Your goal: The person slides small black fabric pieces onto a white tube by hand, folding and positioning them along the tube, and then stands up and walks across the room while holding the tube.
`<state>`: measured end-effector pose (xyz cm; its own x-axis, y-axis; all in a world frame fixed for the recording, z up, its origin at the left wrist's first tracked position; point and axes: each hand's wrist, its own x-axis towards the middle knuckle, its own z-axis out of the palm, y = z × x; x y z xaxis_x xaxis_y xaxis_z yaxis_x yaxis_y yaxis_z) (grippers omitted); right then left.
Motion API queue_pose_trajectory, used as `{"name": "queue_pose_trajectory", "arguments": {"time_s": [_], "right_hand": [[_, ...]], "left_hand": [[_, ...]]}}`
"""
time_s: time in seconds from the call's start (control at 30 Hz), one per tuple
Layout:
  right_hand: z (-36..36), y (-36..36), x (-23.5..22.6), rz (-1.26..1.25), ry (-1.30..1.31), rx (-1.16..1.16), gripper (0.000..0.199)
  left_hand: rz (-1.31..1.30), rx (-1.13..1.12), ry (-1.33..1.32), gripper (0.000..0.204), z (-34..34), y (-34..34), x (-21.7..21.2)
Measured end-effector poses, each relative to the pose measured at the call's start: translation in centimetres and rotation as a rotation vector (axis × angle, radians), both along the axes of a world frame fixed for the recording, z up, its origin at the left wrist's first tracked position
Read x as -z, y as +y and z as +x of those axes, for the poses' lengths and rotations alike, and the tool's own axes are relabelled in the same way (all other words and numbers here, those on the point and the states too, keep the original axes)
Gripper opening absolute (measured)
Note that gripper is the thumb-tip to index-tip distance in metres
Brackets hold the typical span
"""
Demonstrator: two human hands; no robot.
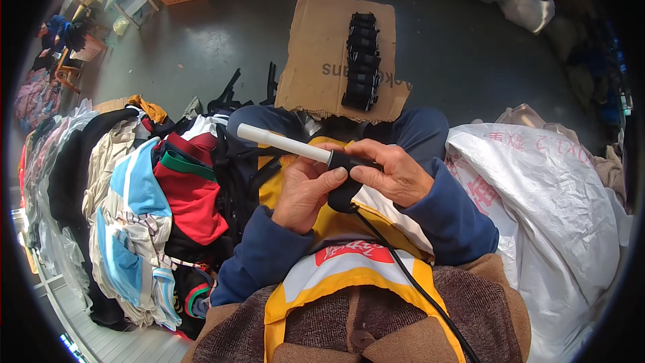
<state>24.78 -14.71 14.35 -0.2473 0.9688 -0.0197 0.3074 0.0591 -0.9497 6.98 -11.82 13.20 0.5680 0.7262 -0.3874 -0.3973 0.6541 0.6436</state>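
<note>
The person sits on the floor and holds a long tool over the lap. It has a smooth white stick end and a black handle with a thin black cord. The left hand and right hand both wrap tight around the handle. A soft pile of clothes lies beside the left arm. Black straps rest on flat brown cardboard.
</note>
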Motion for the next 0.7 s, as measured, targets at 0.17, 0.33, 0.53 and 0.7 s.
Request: {"name": "queue_pose_trajectory", "arguments": {"time_s": [0.17,0.33,0.53,0.7], "right_hand": [[-0.9,-0.1,0.4,-0.124,0.298,0.103,0.024],[-1.5,-0.3,-0.3,-0.150,0.102,0.159,0.028],[0.8,-0.4,-0.4,-0.001,-0.307,-0.110,0.037],[0.7,0.5,-0.6,0.020,-0.010,0.024,0.038]], "left_hand": [[-0.031,-0.015,-0.015,0.035,0.2,0.0,-0.1],[-0.032,-0.039,0.004,0.033,0.2,-0.2,0.1],[-0.037,-0.063,-0.014,0.029,-0.6,0.4,0.0],[0.044,0.024,-0.025,0.028,-0.5,0.3,0.5]]}}
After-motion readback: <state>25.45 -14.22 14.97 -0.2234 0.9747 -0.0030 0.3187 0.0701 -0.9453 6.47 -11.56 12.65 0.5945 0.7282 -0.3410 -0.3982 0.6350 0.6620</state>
